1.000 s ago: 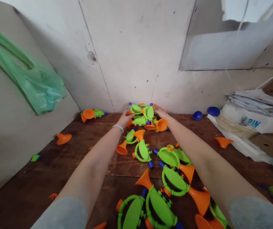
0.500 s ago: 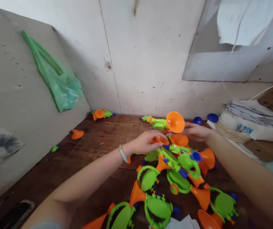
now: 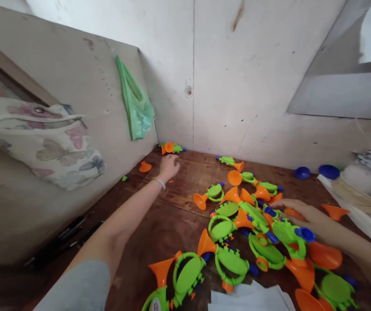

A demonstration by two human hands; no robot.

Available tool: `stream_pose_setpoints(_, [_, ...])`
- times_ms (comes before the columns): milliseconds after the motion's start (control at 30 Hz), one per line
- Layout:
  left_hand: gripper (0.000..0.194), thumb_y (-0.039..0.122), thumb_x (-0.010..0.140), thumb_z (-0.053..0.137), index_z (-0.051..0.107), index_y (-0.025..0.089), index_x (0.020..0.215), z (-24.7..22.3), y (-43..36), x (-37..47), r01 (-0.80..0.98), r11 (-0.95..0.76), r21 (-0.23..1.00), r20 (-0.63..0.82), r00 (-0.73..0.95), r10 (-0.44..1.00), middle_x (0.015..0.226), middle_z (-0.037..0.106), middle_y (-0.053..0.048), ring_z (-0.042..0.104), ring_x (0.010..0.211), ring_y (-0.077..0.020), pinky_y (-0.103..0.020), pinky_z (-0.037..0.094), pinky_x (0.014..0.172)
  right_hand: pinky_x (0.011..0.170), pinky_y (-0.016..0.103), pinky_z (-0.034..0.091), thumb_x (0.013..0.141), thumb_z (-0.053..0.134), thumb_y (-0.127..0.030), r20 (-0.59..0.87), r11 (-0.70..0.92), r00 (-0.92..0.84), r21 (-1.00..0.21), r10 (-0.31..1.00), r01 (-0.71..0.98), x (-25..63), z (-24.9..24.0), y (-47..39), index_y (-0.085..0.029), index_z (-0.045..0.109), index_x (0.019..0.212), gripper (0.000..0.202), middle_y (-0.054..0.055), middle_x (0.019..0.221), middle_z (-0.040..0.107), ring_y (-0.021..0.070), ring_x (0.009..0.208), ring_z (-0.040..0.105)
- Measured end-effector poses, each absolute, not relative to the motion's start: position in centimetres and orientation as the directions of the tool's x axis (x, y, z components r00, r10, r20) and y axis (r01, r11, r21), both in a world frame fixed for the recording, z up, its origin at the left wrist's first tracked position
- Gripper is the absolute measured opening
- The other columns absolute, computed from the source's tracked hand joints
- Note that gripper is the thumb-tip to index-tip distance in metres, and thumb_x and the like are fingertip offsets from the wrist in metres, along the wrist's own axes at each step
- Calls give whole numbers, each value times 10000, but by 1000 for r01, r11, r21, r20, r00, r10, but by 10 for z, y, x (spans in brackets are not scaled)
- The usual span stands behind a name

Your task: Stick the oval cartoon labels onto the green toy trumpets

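My left hand [image 3: 169, 167], with a bracelet on its wrist, is stretched toward the far left corner. Its fingers are loosely bent and apart, and nothing shows in them. Just beyond it lies a toy trumpet [image 3: 176, 148] in green, orange and blue; an orange bell piece [image 3: 145, 166] is to its left. My right hand [image 3: 297, 212] rests at the right side of a heap of toy trumpets [image 3: 230, 260], fingers extended and partly over the toys. A blue mouthpiece [image 3: 270, 211] shows near its fingertips.
Two blue cups [image 3: 329, 171] stand by the back wall at right, near a paper-filled tub [image 3: 354, 183]. White papers [image 3: 252, 298] lie at the front. A green plastic bag [image 3: 138, 113] and a butterfly-print pouch [image 3: 52, 149] hang on the left wall.
My left hand has left the heap and reached to the far left corner. My right hand has come down nearer the heap's right side. The view has turned left.
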State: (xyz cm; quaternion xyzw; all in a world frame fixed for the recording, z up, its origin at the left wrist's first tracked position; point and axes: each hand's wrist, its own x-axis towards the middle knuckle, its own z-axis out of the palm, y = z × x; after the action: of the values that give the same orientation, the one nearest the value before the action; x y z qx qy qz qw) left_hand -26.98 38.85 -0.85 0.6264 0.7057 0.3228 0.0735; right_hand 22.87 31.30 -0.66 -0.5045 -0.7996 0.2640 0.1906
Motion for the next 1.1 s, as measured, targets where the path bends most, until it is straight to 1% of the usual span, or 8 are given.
stream_pose_setpoints(100, [456, 286, 971, 717, 613, 165, 1397, -18, 383, -337, 822, 287, 493, 280, -462, 842, 1575, 510, -158, 464, 1473, -374, -657, 367, 1219, 1124, 585, 539, 884, 567, -728, 45, 342, -397, -602, 917, 721, 221, -12, 299, -267, 756, 1265, 627, 147, 1378, 736, 421, 1280, 690])
stream_pose_setpoints(267, [417, 371, 996, 703, 625, 170, 1352, -40, 366, -383, 807, 413, 422, 195, -526, 828, 1419, 610, -135, 617, 1272, -313, -564, 529, 1079, 1152, 596, 512, 944, 348, -805, -39, 270, -353, -566, 935, 779, 189, 4, 284, -204, 734, 1328, 811, 181, 1390, 728, 417, 1308, 679])
stream_pose_setpoints(500, [168, 294, 887, 782, 694, 155, 922, -40, 356, -331, 907, 51, 419, 199, -147, 969, 1040, 701, -85, 657, 1060, -266, -466, 524, 1005, 1220, 678, 382, 814, 611, -844, -262, 375, -521, -449, 813, 811, 175, 26, 261, -242, 651, 1487, 903, 183, 1550, 606, 463, 1466, 518])
stream_pose_setpoints(633, [82, 250, 846, 762, 713, 187, 864, -23, 334, -260, 827, -285, 485, 301, 147, 942, 1077, 728, -117, 638, 1141, -297, -444, 491, 1045, 1185, 626, 423, 864, 633, -758, -333, 414, -584, -458, 741, 786, 171, 40, 253, -243, 719, 1378, 733, 187, 1479, 637, 432, 1405, 551])
stream_pose_setpoints(767, [169, 288, 986, 610, 726, 198, 903, -3, 287, -185, 611, -535, 583, 373, 384, 845, 965, 759, -66, 705, 924, -192, -328, 554, 891, 945, 455, 554, 982, 555, -540, -248, 469, -639, -500, 728, 728, 171, 49, 250, -233, 758, 1050, 374, 116, 1077, 764, 308, 1034, 700])
stream_pose_setpoints(867, [253, 355, 1023, 588, 721, 191, 884, 10, 249, -146, 433, -602, 671, 401, 471, 786, 874, 753, -42, 701, 820, -157, -283, 559, 803, 759, 346, 532, 979, 543, -390, -167, 504, -637, -476, 752, 721, 175, 49, 250, -233, 693, 852, 251, 58, 842, 738, 239, 804, 686])
stream_pose_setpoints(1000, [213, 371, 1000, 634, 743, 190, 972, 15, 220, -118, 192, -441, 877, 306, 485, 819, 924, 770, -57, 702, 813, -168, -286, 561, 735, 689, 306, 517, 1004, 534, -402, 169, 569, -553, -410, 816, 713, 179, 46, 249, -242, 657, 824, 270, 38, 798, 728, 204, 717, 686])
stream_pose_setpoints(1100, [252, 368, 956, 684, 728, 203, 1142, 10, 216, -107, 213, -389, 896, 261, 455, 851, 1085, 772, -88, 727, 908, -208, -338, 605, 794, 617, 283, 497, 1012, 548, -402, 485, 552, -340, -408, 806, 727, 179, 53, 242, -240, 678, 882, 245, 24, 775, 734, 175, 633, 673])
